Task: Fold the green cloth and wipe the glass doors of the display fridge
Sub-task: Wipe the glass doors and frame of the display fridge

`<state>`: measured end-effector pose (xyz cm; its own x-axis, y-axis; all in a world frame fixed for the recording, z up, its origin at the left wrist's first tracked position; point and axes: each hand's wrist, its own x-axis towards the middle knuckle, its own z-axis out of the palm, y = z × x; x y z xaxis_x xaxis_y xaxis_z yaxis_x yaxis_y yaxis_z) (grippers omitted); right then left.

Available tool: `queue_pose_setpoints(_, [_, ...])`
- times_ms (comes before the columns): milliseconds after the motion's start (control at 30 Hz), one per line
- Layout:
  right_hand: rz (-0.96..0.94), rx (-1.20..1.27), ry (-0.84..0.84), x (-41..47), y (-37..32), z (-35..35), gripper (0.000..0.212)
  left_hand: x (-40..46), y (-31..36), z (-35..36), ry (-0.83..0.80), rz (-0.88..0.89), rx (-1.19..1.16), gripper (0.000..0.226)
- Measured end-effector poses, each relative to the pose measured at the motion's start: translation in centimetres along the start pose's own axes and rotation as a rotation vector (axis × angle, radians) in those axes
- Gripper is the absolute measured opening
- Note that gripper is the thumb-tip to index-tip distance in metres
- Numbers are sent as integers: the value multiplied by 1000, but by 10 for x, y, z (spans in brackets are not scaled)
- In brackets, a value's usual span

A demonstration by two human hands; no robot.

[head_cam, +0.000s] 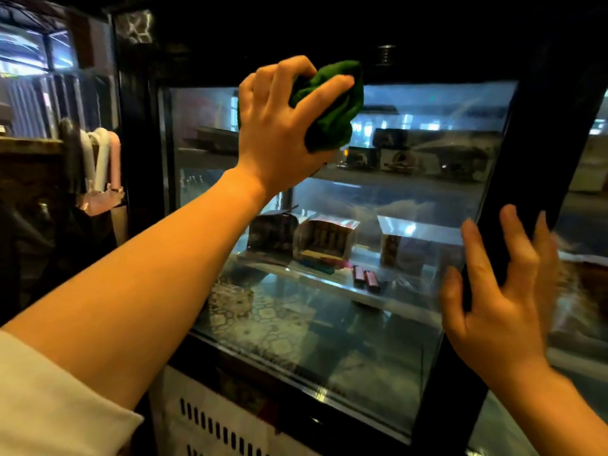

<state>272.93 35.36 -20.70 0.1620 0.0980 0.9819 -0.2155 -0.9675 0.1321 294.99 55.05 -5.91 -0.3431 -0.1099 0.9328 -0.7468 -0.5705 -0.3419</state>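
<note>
Left hand (279,126) clamped on bunched green cloth (332,110), pressed near top left of glass door (378,199) of display fridge (210,419). Right hand (496,304) spread, fingers apart, braced on dark door frame (526,153), holding nothing.

Risks, judged:
- Cloth wadded, not flat (loose fold could smear, leave streaks already faint on pane).
- Hard push could swing door if brace slipped.

Room: wide pane free below and right of cloth; top frame just above, left frame near.
</note>
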Motion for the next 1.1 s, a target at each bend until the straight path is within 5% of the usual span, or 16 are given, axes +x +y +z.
queue_pose_setpoints(133, [75, -202, -60, 19, -26, -9, 53, -2, 1, 1, -28, -27, 18, 43])
queue_pose_setpoints(367, [-130, -174, -107, 85, -86, 19, 53, -4, 4, -4, -46, -52, 6, 45])
queue_pose_setpoints(800, [-162, -303, -161, 93, -79, 44, 56, -49, 1, -16, -73, -323, 3, 50])
queue_pose_setpoints(1100, [-151, -296, -192, 92, -80, 42, 57, -149, 56, -36, -178, -348, -53, 49])
